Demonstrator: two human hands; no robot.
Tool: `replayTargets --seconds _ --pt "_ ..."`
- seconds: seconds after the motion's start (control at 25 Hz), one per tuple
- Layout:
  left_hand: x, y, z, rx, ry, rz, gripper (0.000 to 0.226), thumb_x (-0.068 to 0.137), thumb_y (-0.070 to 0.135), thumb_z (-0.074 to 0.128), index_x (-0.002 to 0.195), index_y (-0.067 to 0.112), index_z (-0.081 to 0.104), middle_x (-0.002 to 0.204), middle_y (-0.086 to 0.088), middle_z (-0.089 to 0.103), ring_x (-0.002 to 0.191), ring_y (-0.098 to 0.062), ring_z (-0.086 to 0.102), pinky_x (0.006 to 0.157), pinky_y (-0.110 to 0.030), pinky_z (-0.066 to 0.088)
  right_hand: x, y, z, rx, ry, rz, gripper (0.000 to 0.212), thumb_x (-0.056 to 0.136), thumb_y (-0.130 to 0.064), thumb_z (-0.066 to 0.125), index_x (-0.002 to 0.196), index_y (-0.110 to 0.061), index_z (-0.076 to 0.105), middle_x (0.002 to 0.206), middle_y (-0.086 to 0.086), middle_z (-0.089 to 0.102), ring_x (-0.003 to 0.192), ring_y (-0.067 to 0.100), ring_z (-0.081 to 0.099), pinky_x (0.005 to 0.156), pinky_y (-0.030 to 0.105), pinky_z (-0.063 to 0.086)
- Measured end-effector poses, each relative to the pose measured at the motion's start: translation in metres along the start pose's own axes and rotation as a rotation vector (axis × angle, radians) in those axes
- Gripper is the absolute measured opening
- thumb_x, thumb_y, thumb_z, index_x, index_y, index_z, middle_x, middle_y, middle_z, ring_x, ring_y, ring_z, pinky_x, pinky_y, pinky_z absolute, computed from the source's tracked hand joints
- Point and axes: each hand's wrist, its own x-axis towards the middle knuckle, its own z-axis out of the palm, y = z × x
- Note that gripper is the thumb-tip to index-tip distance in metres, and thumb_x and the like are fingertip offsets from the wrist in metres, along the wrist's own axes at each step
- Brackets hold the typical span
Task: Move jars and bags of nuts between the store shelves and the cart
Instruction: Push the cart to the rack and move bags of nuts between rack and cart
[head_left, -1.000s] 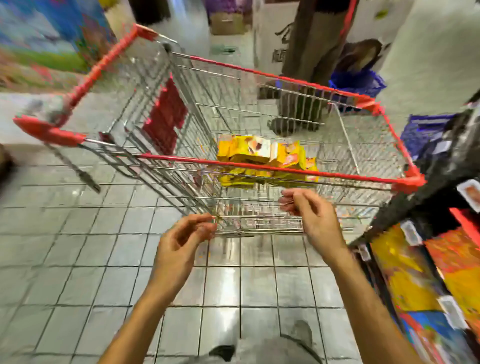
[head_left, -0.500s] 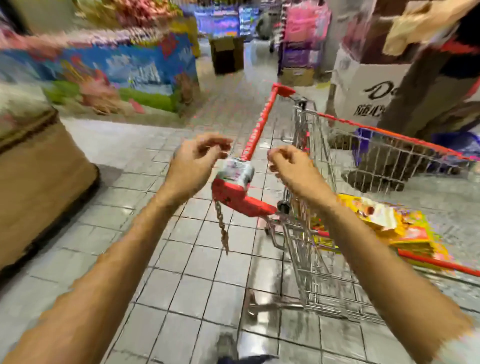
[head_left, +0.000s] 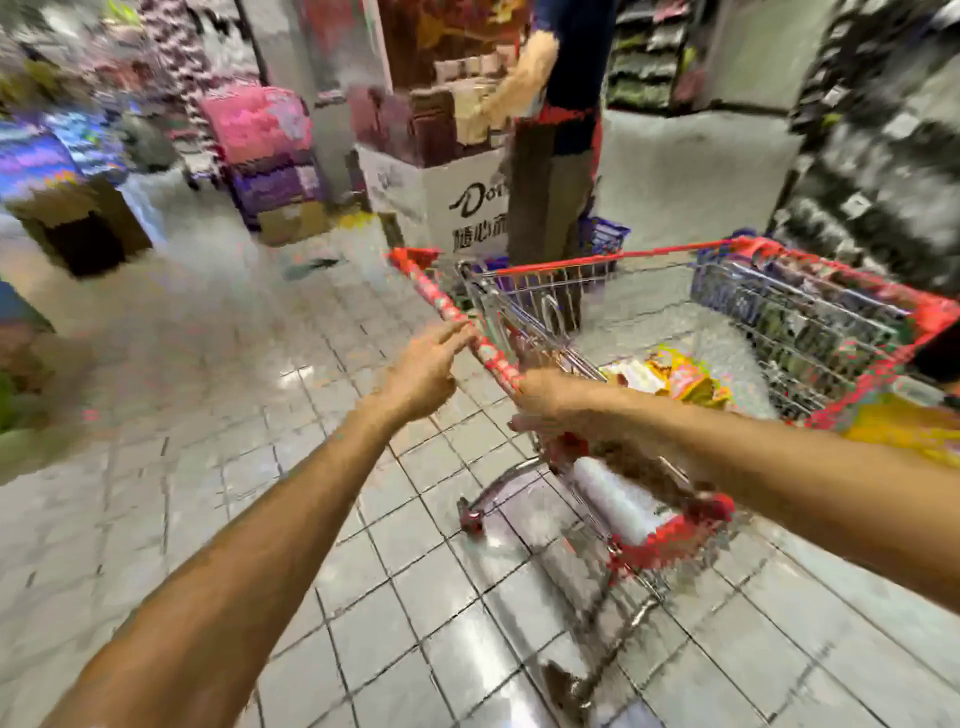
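Left hand (head_left: 423, 371) fingers straight, touching cart handle (head_left: 457, 317); right hand (head_left: 545, 400) gripping it.

Head view looks forward and down, close over the cart (head_left: 519, 291)

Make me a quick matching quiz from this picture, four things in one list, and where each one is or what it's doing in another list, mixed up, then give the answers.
1. left hand
2. right hand
3. yellow bags
4. white display box

A. lying inside the cart basket
B. standing on the floor beyond the cart
C. fingers straight, reaching to the red handle
D. on the handle's near end

Pairs: 1-C, 2-D, 3-A, 4-B
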Motion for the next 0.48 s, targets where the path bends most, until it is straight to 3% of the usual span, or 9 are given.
replayTargets --seconds 0.08,0.12,0.2,0.36,0.48 --pt "0.017 -0.025 -0.004 0.005 -0.016 0.063 0.075 0.077 -0.008 0.059 0.145 0.003 0.029 0.154 -0.016 0.024 0.142 -0.028 0.026 0.113 -0.027 0.017 -0.008 -0.006 0.008 -0.004 0.074 0.127 0.017 0.089 -0.022 0.056 0.091 -0.006 0.052 0.089 0.012 0.060 0.086 0.031 0.058 0.059 0.021 0.039" --pt "0.024 -0.034 -0.003 0.022 -0.027 0.082 0.075 0.078 -0.004 0.061 0.145 0.003 0.028 0.153 -0.017 0.026 0.141 -0.028 0.026 0.113 -0.027 0.017 -0.013 -0.010 0.012 -0.017 0.124 0.199 0.031 0.088 -0.025 0.057 0.110 -0.004 0.050 0.105 0.015 0.062 0.098 0.032 0.059 0.068 0.025 0.042" --pt "0.032 -0.043 0.002 0.030 -0.035 0.210 0.070 0.079 0.002 0.063 0.142 0.001 0.034 0.148 -0.019 0.034 0.137 -0.032 0.031 0.113 -0.031 0.018 -0.025 -0.020 0.029 -0.012 0.242 0.391 0.054 0.086 -0.030 0.060 0.129 -0.006 0.039 0.120 0.018 0.059 0.109 0.034 0.057 0.079 0.032 0.045" --pt "0.034 -0.045 0.008 0.093 0.061 0.472 0.043 0.082 0.014 0.063 0.124 0.006 0.055 0.122 -0.019 0.058 0.116 -0.035 0.050 0.100 -0.043 0.034 -0.057 -0.031 0.056 -0.042 0.357 0.646 0.058 0.086 -0.043 0.058 0.130 -0.010 0.039 0.123 0.018 0.060 0.111 0.035 0.057 0.086 0.038 0.046" --pt "0.032 -0.040 0.001 0.123 -0.052 0.592 0.027 0.083 0.020 0.063 0.108 0.011 0.062 0.108 -0.018 0.065 0.103 -0.037 0.059 0.085 -0.044 0.045 -0.085 -0.036 0.072 -0.138 0.421 0.735 0.050 0.087 -0.039 0.056 0.126 -0.010 0.045 0.116 0.016 0.064 0.106 0.034 0.060 0.083 0.038 0.047"
